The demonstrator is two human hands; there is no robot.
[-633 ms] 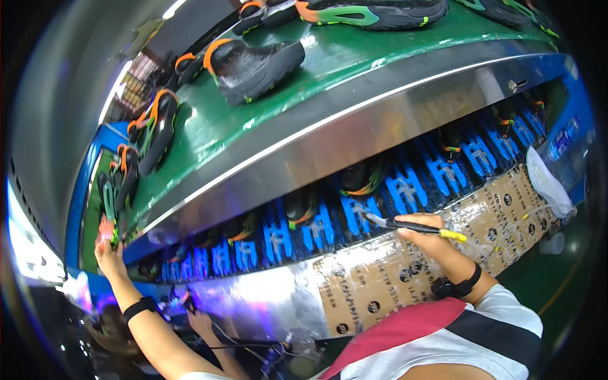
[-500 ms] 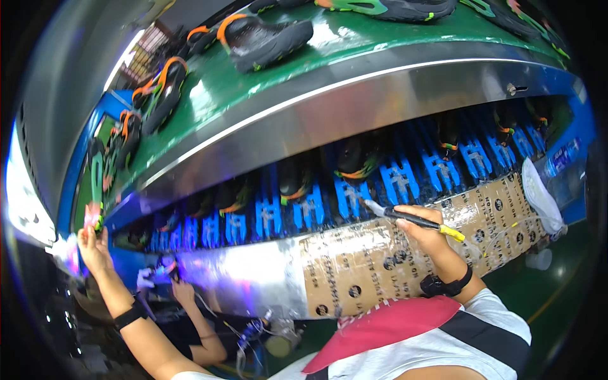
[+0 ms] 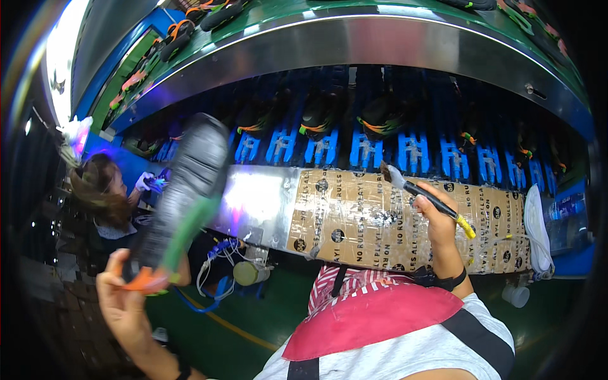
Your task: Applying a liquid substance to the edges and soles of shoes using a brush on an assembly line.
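A black shoe sole (image 3: pixel 190 174) with a green side wall and an orange end is raised at the left, tilted and close to the camera. My left hand (image 3: pixel 130 310) pinches it by the orange end. My right hand (image 3: pixel 437 212) grips a brush (image 3: pixel 434 199) with a black handle and a yellow tip. The brush's whitish head, dark at the bristles, points up and left over the cardboard-covered ledge (image 3: pixel 354 234). Behind it, dark shoe uppers (image 3: pixel 380 117) with orange and green edges sit in a row with blue holders (image 3: pixel 366 152).
A green conveyor (image 3: pixel 244 31) carries more soles above a metal panel (image 3: pixel 304 54). At the left, a co-worker (image 3: pixel 104 190) wears a white glove (image 3: pixel 144 182). A round container (image 3: pixel 251 272) and cables are below the ledge. A white oval pad (image 3: pixel 537 228) stands at the right.
My left hand has come back from the conveyor's left end, now with the sole lifted near me. The view has shifted. The brush remains in my right hand.
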